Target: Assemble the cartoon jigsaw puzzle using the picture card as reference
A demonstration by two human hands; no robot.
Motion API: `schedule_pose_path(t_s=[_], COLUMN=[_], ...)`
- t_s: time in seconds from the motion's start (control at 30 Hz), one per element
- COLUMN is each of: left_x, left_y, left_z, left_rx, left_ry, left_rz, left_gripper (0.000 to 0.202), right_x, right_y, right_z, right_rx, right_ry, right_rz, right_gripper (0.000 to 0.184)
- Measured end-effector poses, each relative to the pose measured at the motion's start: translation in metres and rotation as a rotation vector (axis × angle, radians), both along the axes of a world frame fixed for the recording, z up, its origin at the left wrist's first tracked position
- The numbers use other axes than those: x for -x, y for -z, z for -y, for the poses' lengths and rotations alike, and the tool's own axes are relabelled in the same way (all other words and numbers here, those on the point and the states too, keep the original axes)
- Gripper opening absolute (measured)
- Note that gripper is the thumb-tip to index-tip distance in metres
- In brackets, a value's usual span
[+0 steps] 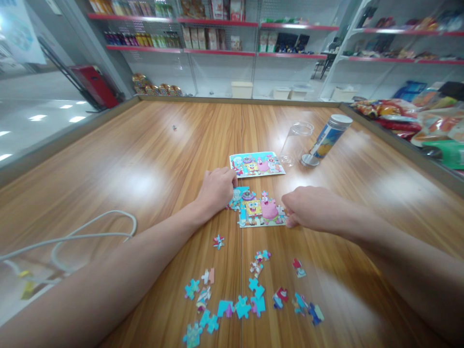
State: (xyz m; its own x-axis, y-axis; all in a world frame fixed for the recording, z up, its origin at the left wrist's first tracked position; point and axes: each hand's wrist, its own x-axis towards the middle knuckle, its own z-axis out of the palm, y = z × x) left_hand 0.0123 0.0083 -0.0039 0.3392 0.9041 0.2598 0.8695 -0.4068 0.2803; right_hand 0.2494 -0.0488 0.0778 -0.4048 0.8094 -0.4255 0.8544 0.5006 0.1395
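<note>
A partly joined jigsaw puzzle with cartoon characters lies on the wooden table. At its upper left edge rests my left hand, fingers curled closed against the pieces, fingertips mostly hidden. My right hand is closed at the puzzle's right edge, its thumb and fingers pinched there; the exact grip is hidden. Just behind lies the printed reference picture. Several loose puzzle pieces are scattered nearer to me, and a single piece lies apart from them, below my left hand.
Behind my right hand stand a clear plastic jar and a blue canister, with a round metal lid at the canister's base. A white cable loops at left. Snack packets lie beyond the right edge. Shelves stand behind.
</note>
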Motion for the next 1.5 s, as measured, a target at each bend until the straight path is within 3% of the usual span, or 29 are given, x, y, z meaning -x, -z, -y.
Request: schedule_pose_path(t_s=[0.77, 1.5], left_x=[0.001, 0.0007], left_y=[0.0037, 0.0031], left_z=[-0.0022, -0.0012], left_rx=[-0.041, -0.048], left_ry=[0.02, 0.028], left_rz=[0.016, 0.023], left_gripper=[0.02, 0.02], right_x=[0.0048, 0.0038], right_y=[-0.004, -0.0022], right_z=[0.0044, 0.0058], right_rx=[-0.018, -0.076], right_ry=[0.032, -0.019], right_rz=[-0.048, -0.04], right_gripper=[0.005, 0.007])
